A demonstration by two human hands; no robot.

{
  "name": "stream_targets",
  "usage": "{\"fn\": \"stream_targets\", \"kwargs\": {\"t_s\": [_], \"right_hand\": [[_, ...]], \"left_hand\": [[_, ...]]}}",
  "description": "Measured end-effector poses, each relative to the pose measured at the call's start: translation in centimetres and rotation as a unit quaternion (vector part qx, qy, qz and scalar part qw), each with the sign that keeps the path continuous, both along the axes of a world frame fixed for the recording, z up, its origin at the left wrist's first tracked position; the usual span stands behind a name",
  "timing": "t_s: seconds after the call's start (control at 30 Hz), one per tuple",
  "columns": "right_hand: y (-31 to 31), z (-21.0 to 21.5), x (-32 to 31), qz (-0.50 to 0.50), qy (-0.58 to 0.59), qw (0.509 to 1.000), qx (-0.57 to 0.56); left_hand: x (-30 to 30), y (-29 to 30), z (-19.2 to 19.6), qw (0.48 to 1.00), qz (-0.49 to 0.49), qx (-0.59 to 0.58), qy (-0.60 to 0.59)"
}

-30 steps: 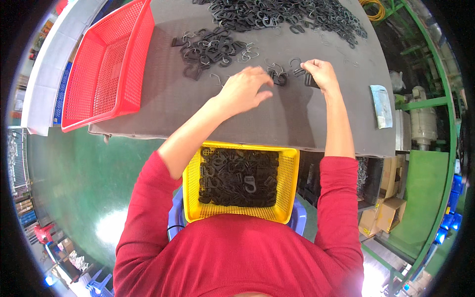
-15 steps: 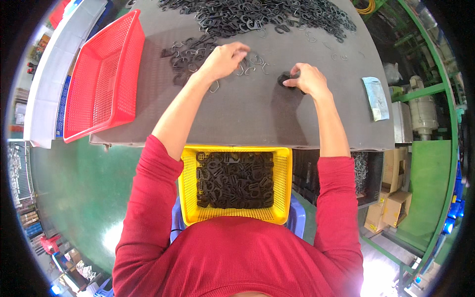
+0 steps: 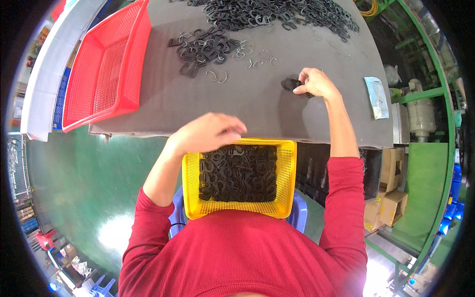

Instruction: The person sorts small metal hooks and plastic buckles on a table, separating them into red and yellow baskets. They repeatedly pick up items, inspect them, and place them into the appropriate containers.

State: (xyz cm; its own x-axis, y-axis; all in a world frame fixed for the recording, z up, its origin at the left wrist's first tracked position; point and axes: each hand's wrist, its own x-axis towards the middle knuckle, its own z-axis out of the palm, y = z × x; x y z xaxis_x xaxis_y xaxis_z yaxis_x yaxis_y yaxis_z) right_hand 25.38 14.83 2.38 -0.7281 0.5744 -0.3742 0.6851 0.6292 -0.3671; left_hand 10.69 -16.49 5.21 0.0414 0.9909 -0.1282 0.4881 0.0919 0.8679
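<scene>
My left hand (image 3: 208,132) hovers over the far rim of a yellow basket (image 3: 191,190) on my lap, its fingers curled downward; whatever is under them is hidden. The basket holds many black clip-shaped parts (image 3: 238,173). My right hand (image 3: 316,83) rests on the dark grey table (image 3: 247,111) with its fingers closed on a small bunch of black parts (image 3: 291,84). A small heap of black and bare wire clips (image 3: 203,47) lies further back on the left. A large heap (image 3: 267,12) runs along the far edge.
A red basket (image 3: 104,74) stands on the table's left end, next to a white tray (image 3: 47,69). A pale packet (image 3: 376,96) lies at the right edge. Cardboard boxes (image 3: 391,208) and green machine frames stand on the right, above a green floor.
My left hand has drawn back from the small heap of clips to above the yellow basket. My right hand has stayed on its bunch of black parts.
</scene>
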Motion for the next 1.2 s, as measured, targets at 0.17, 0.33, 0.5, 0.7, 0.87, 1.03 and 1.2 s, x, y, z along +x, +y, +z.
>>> {"fn": "stream_targets", "kwargs": {"t_s": [0.17,0.33,0.5,0.7,0.87,1.03,1.2], "right_hand": [[0.6,1.6,1.0,0.000,0.134,0.976,-0.171],[2.5,0.8,1.7,-0.109,0.224,0.963,-0.102],[1.8,0.7,1.9,-0.205,0.325,0.920,-0.078],[2.2,-1.0,4.8,-0.262,0.340,0.892,-0.144],[-5.0,1.9,4.9,-0.104,0.301,0.875,-0.365],[-15.7,2.1,4.6,0.161,0.137,0.923,-0.321],[-10.6,3.0,2.9,0.111,0.247,0.951,-0.150]], "left_hand": [[-3.5,-1.4,-0.6,0.964,0.246,0.066,0.070],[-8.8,2.9,-5.6,0.874,0.342,0.210,0.272],[-10.9,8.0,-7.2,0.800,0.444,0.059,0.399],[-8.7,13.5,-8.7,0.859,0.312,0.174,0.366],[-4.8,18.2,-9.2,0.916,0.178,0.316,0.173],[-5.3,18.5,-5.1,0.919,0.226,0.301,0.116],[-8.9,14.3,-3.9,0.965,0.226,0.096,-0.096]]}}
